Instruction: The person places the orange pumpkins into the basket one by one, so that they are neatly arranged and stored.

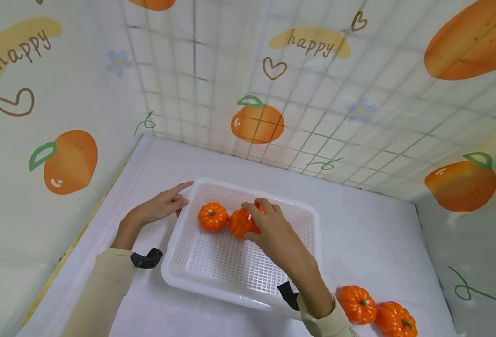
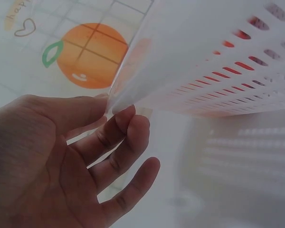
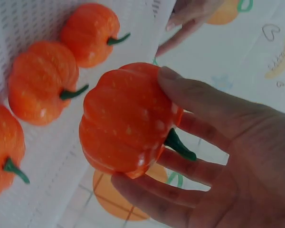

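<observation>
Pale sleeves [image 1: 100, 290] come in at the bottom, over a big white table [image 1: 370, 224]. On it sits a white basket [image 1: 231, 294] full of little holes. Just outside its left end is the left hand [image 1: 159, 206], with loose fingers and some tips touching the rim. Over the basket is the right hand [image 1: 271, 228], its thumb and fingers bent round 1 orange pumpkin [image 3: 128, 118]. That pumpkin is fat and round, with no clear long side, and it sits out at the right fingertips, well apart from the left hand.

From the head, 2 pumpkins [image 1: 356, 304] show on the table, side by side, right of the basket. The right wrist view shows what the hand hides from above: 3 pumpkins [image 3: 42, 83] in a row in the basket, near the held pumpkin. I cannot tell if it touches them. Only that view shows the held pumpkin's green stem [image 3: 180, 145], pointing back to the palm; I think that matters most, because the round bottom faces away. The left wrist sees just red bits through slots [image 2: 232, 71].
</observation>
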A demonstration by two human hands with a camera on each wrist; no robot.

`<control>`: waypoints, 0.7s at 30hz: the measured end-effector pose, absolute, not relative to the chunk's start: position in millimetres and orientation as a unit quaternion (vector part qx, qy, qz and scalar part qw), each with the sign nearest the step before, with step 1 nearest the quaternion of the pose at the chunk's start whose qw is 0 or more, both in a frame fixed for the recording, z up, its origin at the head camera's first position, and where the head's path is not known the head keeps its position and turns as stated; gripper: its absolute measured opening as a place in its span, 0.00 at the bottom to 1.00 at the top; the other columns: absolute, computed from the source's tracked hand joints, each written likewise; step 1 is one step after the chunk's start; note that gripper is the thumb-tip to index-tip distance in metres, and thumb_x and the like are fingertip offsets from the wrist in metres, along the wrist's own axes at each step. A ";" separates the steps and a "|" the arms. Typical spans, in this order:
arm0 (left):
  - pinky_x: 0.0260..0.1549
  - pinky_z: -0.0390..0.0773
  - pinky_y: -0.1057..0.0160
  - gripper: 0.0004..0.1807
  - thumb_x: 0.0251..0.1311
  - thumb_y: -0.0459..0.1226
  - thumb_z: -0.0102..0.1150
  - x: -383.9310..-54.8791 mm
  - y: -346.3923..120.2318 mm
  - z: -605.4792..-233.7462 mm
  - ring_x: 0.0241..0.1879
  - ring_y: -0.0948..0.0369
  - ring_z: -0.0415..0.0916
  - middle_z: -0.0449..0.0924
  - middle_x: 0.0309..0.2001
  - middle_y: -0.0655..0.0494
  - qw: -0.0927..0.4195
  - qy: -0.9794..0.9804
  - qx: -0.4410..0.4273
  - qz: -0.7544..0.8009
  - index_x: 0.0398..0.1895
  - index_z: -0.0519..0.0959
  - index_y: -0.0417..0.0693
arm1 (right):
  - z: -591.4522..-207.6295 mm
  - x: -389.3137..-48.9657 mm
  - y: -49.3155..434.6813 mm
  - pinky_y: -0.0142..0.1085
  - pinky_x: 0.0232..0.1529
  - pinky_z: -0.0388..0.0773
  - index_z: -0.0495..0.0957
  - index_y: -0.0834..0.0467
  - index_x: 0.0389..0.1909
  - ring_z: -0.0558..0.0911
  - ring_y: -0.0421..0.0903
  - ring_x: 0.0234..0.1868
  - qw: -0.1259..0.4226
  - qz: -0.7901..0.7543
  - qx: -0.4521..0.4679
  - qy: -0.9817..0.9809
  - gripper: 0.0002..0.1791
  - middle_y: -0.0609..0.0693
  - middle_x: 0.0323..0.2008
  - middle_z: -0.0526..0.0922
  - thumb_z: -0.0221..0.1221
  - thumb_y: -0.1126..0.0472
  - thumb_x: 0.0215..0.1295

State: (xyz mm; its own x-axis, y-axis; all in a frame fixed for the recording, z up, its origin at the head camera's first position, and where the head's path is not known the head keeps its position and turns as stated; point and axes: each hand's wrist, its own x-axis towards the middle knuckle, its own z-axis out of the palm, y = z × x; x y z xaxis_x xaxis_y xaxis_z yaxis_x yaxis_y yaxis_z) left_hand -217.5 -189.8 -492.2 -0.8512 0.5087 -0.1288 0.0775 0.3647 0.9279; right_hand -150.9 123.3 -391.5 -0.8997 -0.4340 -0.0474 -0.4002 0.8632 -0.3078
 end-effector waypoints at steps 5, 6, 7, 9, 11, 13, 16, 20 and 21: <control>0.56 0.64 0.46 0.33 0.78 0.38 0.44 -217.7 -189.7 -492.1 0.37 0.55 0.75 0.78 0.34 0.50 0.201 0.802 0.183 0.532 0.80 0.47 0.44 | -398.5 -147.0 111.3 0.45 0.48 0.80 0.68 0.50 0.70 0.69 0.59 0.63 0.057 -0.130 -0.249 0.958 0.38 0.56 0.63 0.70 0.72 0.58 0.59; 0.56 0.64 0.46 0.33 0.78 0.38 0.44 -217.9 -189.8 -492.5 0.37 0.55 0.75 0.78 0.34 0.50 0.201 0.802 0.184 0.532 0.80 0.47 0.44 | -399.8 -146.1 109.0 0.44 0.47 0.80 0.67 0.49 0.71 0.69 0.58 0.63 0.060 -0.129 -0.255 0.956 0.39 0.55 0.63 0.70 0.71 0.58 0.59; 0.56 0.64 0.46 0.33 0.78 0.38 0.44 -218.1 -189.8 -492.5 0.37 0.55 0.75 0.78 0.34 0.50 0.201 0.801 0.184 0.532 0.80 0.47 0.44 | -401.0 -145.6 106.5 0.43 0.47 0.81 0.66 0.49 0.71 0.69 0.58 0.63 0.065 -0.126 -0.260 0.955 0.39 0.55 0.64 0.70 0.71 0.57 0.59; 0.56 0.64 0.46 0.33 0.78 0.38 0.44 -218.4 -190.1 -492.8 0.37 0.55 0.75 0.79 0.34 0.50 0.201 0.801 0.186 0.533 0.80 0.47 0.44 | -404.0 -144.5 102.0 0.42 0.46 0.81 0.65 0.49 0.71 0.68 0.57 0.64 0.073 -0.124 -0.271 0.952 0.39 0.54 0.64 0.70 0.71 0.57 0.60; 0.56 0.65 0.46 0.33 0.78 0.38 0.44 -218.6 -190.4 -493.0 0.36 0.55 0.75 0.79 0.34 0.50 0.202 0.800 0.187 0.533 0.80 0.47 0.44 | -407.3 -144.2 97.9 0.41 0.46 0.80 0.67 0.50 0.69 0.68 0.56 0.63 0.072 -0.118 -0.286 0.948 0.38 0.53 0.62 0.70 0.71 0.57 0.59; 0.57 0.65 0.46 0.33 0.78 0.38 0.44 -218.5 -190.6 -492.9 0.36 0.55 0.76 0.79 0.34 0.50 0.203 0.799 0.188 0.534 0.79 0.48 0.44 | -410.3 -144.4 93.9 0.42 0.47 0.79 0.70 0.51 0.67 0.69 0.56 0.61 0.070 -0.113 -0.303 0.944 0.35 0.53 0.61 0.71 0.72 0.57 0.58; 0.56 0.65 0.46 0.33 0.78 0.38 0.45 -218.0 -190.6 -492.3 0.37 0.55 0.75 0.79 0.34 0.50 0.203 0.799 0.187 0.534 0.79 0.48 0.44 | -415.0 -145.8 88.4 0.42 0.49 0.79 0.72 0.52 0.63 0.70 0.55 0.58 0.070 -0.099 -0.325 0.938 0.32 0.52 0.59 0.72 0.72 0.57 0.58; 0.56 0.65 0.46 0.33 0.78 0.38 0.45 -218.1 -190.2 -491.7 0.36 0.55 0.75 0.78 0.33 0.50 0.204 0.799 0.187 0.534 0.79 0.48 0.44 | -420.7 -147.7 82.3 0.40 0.49 0.79 0.73 0.52 0.63 0.72 0.54 0.56 0.080 -0.082 -0.352 0.929 0.32 0.51 0.59 0.73 0.73 0.55 0.57; 0.55 0.65 0.47 0.33 0.78 0.38 0.45 -218.2 -190.2 -491.5 0.36 0.55 0.75 0.78 0.33 0.51 0.204 0.799 0.188 0.534 0.79 0.48 0.44 | -422.3 -147.9 81.0 0.40 0.49 0.79 0.73 0.52 0.63 0.72 0.54 0.55 0.083 -0.079 -0.359 0.926 0.33 0.51 0.59 0.73 0.73 0.55 0.57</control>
State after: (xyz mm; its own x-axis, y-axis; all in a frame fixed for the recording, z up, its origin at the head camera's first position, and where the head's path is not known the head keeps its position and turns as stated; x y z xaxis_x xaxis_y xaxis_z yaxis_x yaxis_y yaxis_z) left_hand -218.2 -190.2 -491.5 -0.8466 0.5174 -0.1251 0.0826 0.3599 0.9293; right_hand -147.9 81.0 -422.3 -0.7291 -0.6777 -0.0959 -0.6515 0.7301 -0.2063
